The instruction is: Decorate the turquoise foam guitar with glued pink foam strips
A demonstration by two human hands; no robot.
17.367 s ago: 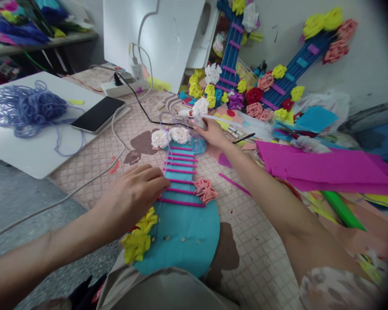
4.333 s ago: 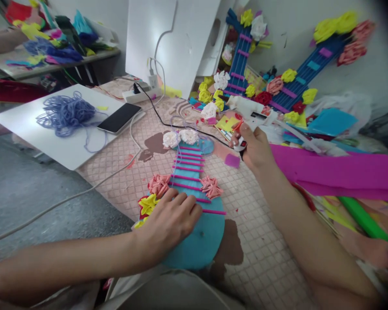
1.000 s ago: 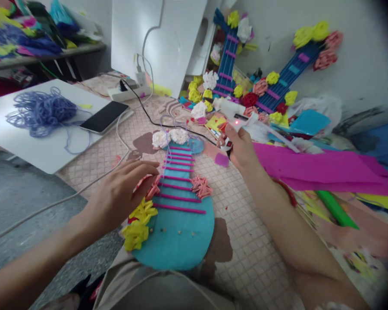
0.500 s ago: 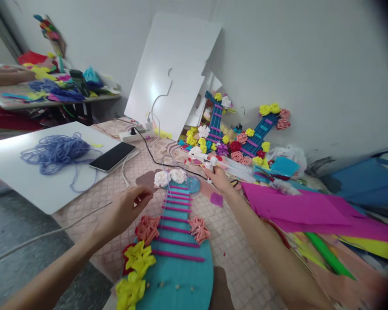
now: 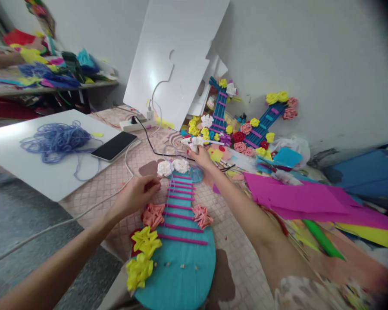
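A turquoise guitar-shaped craft piece [image 5: 181, 275] lies in front of me, its neck pointing away and crossed by several magenta strips [image 5: 183, 227]. White paper flowers [image 5: 181, 166] sit at the neck's far end, coral flowers [image 5: 153, 215] by its base and yellow flowers [image 5: 146, 241] along the body's left edge. A thin purple yarn runs along the neck. Beyond the far end, my right hand [image 5: 200, 156] is closed around a white hot glue gun [image 5: 197, 141], nozzle to the left. My left hand [image 5: 140, 193] hovers left of the neck, fingers curled together; what they pinch, if anything, is hidden.
Left, a white board [image 5: 61, 181] bears a tangle of purple yarn [image 5: 56, 142] and a phone [image 5: 114, 145]. Behind are a power strip [image 5: 137, 123] and two decorated blue pieces [image 5: 267, 125]. Magenta sheets [image 5: 297, 196] lie right. Another person's arm [image 5: 1, 59] reaches over the far-left table.
My right hand has carried the glue gun leftward and farther away, beyond the white flowers. My left hand stays curled beside the neck. The whole view has shifted slightly.
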